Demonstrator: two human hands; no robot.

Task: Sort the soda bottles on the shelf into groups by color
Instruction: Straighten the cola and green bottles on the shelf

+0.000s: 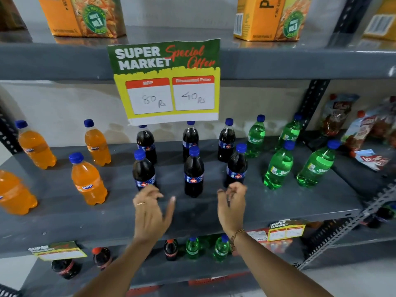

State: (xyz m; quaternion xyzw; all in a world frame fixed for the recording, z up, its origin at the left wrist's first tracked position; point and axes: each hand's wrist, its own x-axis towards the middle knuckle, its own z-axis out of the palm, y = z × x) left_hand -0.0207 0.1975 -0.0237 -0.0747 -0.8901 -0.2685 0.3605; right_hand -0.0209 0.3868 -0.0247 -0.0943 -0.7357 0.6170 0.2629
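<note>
On the grey shelf (192,219) the soda bottles stand in three color groups. Several orange bottles (87,181) are at the left, several dark cola bottles (193,172) in two rows in the middle, and several green bottles (278,166) at the right. All have blue caps. My left hand (150,211) hovers over the shelf front, just below the front-left cola bottle (143,170), fingers spread and empty. My right hand (232,204) sits just below the front-right cola bottle (236,166), fingers loosely curled, holding nothing.
A yellow-green price sign (169,82) hangs from the shelf above and hides the back cola caps. Orange cartons (272,18) stand on the top shelf. Snack pouches (364,133) lie at the right. Cola and green bottles (192,247) stand on the lower shelf.
</note>
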